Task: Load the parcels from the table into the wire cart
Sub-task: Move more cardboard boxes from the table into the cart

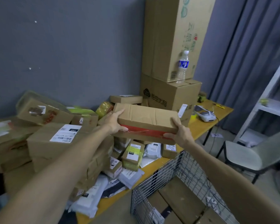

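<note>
Left forearm [58, 160]: extended from the lower left corner, passing left of the wire cart [152, 199].
Right forearm [225, 175]: extended above the cart's right side.
Held parcel [145, 117]: flat brown carton with a red tape band along its near edge. It was held in the air beyond the cart's far corner, above the bench [200, 128] and clear of the pile.
Left hand [115, 122]: gripped the parcel's left end, fingers [123, 129] curled under it, thumb on top.
Right hand [179, 135]: gripped the parcel's near right corner, fingers [168, 135] hooked under the edge, thumb up the side.
Cart contents: flat cardboard boxes [181, 196] lay inside the mesh.
Parcel pile [63, 138]: cartons and mailer bags were heaped on the bench, left of and beyond the cart.
Water bottle [182, 67]: stood upright on a large carton [171, 94], well beyond the cart.
Chair [249, 152]: stood on the floor, right of the cart.
</note>
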